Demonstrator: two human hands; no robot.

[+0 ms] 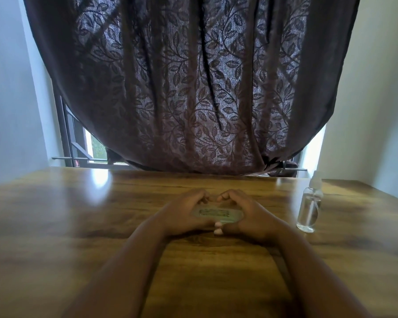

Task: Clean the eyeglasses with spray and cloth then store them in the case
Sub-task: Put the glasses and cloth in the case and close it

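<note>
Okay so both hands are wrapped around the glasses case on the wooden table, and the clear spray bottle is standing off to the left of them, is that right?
Not quite. The clear spray bottle stands upright to the right of the hands, not the left. The head view shows it. The rest holds: the left hand and right hand are both wrapped around the glasses case on the wooden table.
</note>
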